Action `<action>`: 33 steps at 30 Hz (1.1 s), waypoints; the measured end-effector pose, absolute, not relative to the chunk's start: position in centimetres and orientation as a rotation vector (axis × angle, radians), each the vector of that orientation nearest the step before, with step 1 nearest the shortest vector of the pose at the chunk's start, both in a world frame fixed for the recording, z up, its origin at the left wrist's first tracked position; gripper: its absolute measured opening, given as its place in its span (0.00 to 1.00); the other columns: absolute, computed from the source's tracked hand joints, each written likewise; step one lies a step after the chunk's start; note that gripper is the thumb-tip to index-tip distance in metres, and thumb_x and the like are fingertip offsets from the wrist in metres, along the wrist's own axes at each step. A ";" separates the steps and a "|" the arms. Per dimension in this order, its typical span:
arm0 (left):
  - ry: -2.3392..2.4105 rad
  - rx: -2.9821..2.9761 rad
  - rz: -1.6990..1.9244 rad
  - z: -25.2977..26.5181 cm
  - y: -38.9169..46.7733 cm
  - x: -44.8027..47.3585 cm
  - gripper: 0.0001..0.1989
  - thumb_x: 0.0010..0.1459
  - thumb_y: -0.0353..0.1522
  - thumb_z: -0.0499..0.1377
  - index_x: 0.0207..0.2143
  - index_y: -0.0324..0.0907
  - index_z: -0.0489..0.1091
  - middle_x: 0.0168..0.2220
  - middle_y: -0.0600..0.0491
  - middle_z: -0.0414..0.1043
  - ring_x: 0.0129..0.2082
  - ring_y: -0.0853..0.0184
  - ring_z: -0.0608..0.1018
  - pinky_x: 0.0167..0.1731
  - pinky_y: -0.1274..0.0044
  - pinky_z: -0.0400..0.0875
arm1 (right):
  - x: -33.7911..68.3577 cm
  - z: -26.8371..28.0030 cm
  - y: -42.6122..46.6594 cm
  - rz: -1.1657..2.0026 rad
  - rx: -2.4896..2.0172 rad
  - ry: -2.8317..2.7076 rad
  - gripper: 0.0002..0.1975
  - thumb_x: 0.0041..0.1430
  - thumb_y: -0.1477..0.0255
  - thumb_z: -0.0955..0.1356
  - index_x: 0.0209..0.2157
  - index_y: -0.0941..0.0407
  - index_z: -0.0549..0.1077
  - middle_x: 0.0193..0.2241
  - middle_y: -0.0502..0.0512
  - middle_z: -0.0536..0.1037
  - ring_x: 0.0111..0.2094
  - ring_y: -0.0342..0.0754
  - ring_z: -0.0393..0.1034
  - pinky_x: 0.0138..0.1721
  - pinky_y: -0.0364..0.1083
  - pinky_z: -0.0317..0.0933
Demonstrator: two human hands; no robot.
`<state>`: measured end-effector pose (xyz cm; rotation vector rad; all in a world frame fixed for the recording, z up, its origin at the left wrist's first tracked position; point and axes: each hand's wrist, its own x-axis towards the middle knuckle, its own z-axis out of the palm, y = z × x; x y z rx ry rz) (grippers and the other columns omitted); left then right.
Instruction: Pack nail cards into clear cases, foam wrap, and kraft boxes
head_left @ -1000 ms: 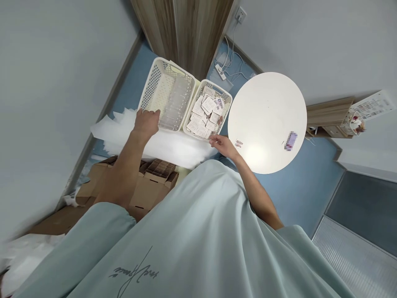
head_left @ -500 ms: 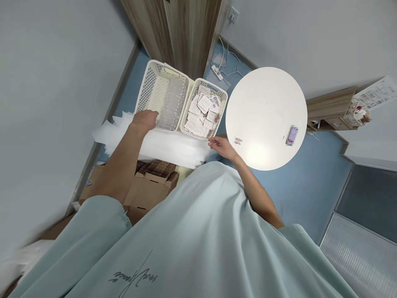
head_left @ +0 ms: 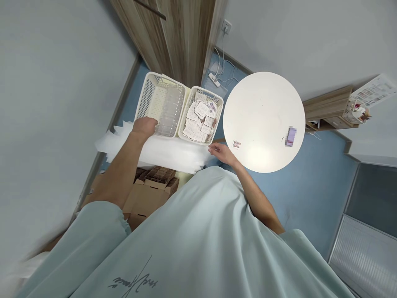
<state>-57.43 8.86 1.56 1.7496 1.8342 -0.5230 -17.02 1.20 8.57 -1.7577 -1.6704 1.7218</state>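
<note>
My left hand [head_left: 145, 127] is closed over the near left corner of a white perforated plastic basket [head_left: 145, 94], its thumb against the rim; most of the fingers are hidden. Inside that basket, a stack of clear plastic trays [head_left: 172, 111] fills the right side. A second, smaller white basket [head_left: 218, 115] stands beside it, full of white printed cards [head_left: 194, 128], some with small coloured pieces. Just off this basket's near right corner is my right hand [head_left: 223, 154], palm inward, fingers loosely stretched and apart, with nothing visible in it.
A round white table [head_left: 263, 103] to the right bears a small card [head_left: 236, 144] and a blurred purple item [head_left: 290, 136]. White foam sheets [head_left: 167, 153] lie before the baskets, above brown cardboard boxes [head_left: 145, 198]. A power strip [head_left: 214, 80] with cables lies on the floor.
The view has tilted slightly, so the baskets and table appear a little lower. Both hands keep nearly the same place beside the baskets.
</note>
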 end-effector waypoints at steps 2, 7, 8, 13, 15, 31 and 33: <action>1.858 1.731 -0.508 2.3 8.6 -57.4 0.29 0.57 0.28 0.62 0.61 0.38 0.84 0.59 0.33 0.84 0.63 0.38 0.83 0.62 0.56 0.78 | -16.8 8.2 1.2 1.717 -1.735 -1.690 0.10 0.72 0.64 0.75 0.49 0.52 0.85 0.43 0.54 0.88 0.44 0.50 0.84 0.55 0.49 0.75; 1.903 1.687 -0.382 6.1 7.7 -57.5 0.27 0.67 0.22 0.57 0.66 0.32 0.80 0.64 0.35 0.82 0.64 0.41 0.81 0.65 0.53 0.76 | -15.8 7.7 1.6 1.723 -1.678 -1.806 0.15 0.74 0.60 0.74 0.54 0.53 0.84 0.47 0.57 0.89 0.47 0.52 0.85 0.58 0.52 0.75; 1.924 1.676 -0.351 7.2 7.4 -57.3 0.27 0.69 0.22 0.56 0.68 0.32 0.78 0.65 0.35 0.81 0.65 0.42 0.80 0.66 0.53 0.75 | -15.6 7.7 1.7 1.729 -1.664 -1.829 0.16 0.74 0.60 0.73 0.54 0.53 0.84 0.48 0.58 0.89 0.47 0.53 0.85 0.58 0.53 0.75; 2.032 1.647 -0.040 12.4 6.5 -54.6 0.26 0.75 0.29 0.56 0.71 0.34 0.76 0.70 0.39 0.78 0.68 0.44 0.78 0.71 0.54 0.69 | -14.2 8.3 2.7 1.758 -1.562 -1.835 0.18 0.74 0.57 0.72 0.55 0.53 0.84 0.51 0.60 0.88 0.49 0.54 0.85 0.58 0.54 0.77; 2.013 1.631 0.162 13.8 6.4 -52.3 0.24 0.74 0.34 0.59 0.68 0.39 0.79 0.67 0.42 0.81 0.66 0.45 0.80 0.71 0.57 0.69 | -13.4 8.8 3.3 1.763 -1.491 -1.813 0.19 0.73 0.56 0.73 0.55 0.53 0.84 0.51 0.59 0.89 0.51 0.55 0.85 0.59 0.55 0.77; 1.183 1.122 0.602 17.3 5.7 -24.1 0.36 0.56 0.59 0.77 0.58 0.45 0.86 0.54 0.42 0.88 0.55 0.46 0.88 0.63 0.55 0.81 | 2.5 13.5 4.5 1.732 -1.381 -1.384 0.30 0.59 0.44 0.81 0.50 0.52 0.84 0.43 0.55 0.87 0.40 0.51 0.83 0.51 0.53 0.80; 1.171 1.127 0.579 16.8 6.2 -21.3 0.36 0.56 0.58 0.77 0.57 0.45 0.86 0.54 0.41 0.88 0.56 0.46 0.87 0.63 0.56 0.81 | 4.6 13.2 3.8 1.748 -1.415 -1.319 0.28 0.58 0.44 0.82 0.46 0.52 0.84 0.43 0.54 0.86 0.38 0.50 0.83 0.49 0.52 0.79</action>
